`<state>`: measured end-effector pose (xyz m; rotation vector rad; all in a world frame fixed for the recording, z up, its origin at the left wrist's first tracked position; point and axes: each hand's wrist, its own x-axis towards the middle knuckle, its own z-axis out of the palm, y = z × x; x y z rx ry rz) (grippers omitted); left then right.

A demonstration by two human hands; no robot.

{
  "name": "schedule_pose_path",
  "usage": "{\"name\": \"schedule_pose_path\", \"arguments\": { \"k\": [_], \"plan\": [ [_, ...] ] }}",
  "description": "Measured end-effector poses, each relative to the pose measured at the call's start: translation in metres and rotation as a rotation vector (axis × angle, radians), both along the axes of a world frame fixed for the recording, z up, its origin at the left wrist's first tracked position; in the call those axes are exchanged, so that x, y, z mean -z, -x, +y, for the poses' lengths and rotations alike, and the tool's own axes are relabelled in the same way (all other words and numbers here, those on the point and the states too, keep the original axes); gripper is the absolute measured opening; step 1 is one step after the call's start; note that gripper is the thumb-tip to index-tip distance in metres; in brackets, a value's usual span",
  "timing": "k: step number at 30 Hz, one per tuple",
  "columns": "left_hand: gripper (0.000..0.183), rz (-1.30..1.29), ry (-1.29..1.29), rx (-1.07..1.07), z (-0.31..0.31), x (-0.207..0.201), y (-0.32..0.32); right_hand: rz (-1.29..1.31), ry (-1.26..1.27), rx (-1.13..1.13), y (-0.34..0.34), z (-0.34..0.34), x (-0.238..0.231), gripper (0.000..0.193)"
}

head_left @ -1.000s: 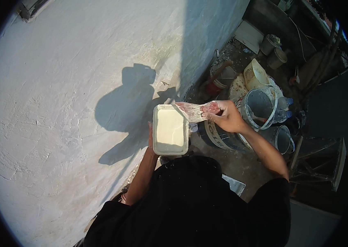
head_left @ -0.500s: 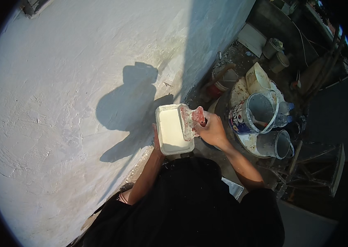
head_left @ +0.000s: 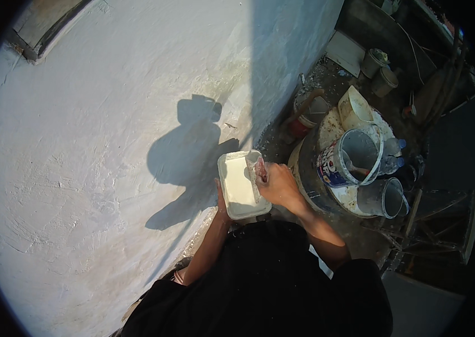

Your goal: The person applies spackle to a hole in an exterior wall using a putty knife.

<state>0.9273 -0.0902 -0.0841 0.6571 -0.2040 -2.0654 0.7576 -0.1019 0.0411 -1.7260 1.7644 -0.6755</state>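
A shallow rectangular tray (head_left: 250,213) sits in front of my body, with a pool of creamy white filler (head_left: 238,181) inside it. My left hand (head_left: 220,197) grips the tray along its left side; most of its fingers are hidden underneath. Closed round a red, filler-smeared putty knife (head_left: 259,169) is my right hand (head_left: 280,186), at the tray's right side. The knife's blade dips inside the right edge of the tray, its lower part hard to make out.
A rough white plastered wall (head_left: 80,168) fills the left. At right, a drum top (head_left: 333,121) carries a bucket (head_left: 332,163), a cut-open container (head_left: 354,109), clear bottles (head_left: 392,164) and a grey pail (head_left: 373,197). A metal frame (head_left: 467,224) stands beyond.
My right hand has turned and brought the putty knife lower into the tray's right side. Tray and hands appear slightly lower and further right; the view has shifted a little too.
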Motion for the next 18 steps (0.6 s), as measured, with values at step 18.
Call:
{"name": "schedule_pose_path", "arguments": {
  "k": [18],
  "plan": [
    [0.087, 0.105, 0.162, 0.048, -0.016, -0.009, -0.003, -1.06, 0.029, 0.255, 0.024, -0.058, 0.006, 0.016]
  ]
}}
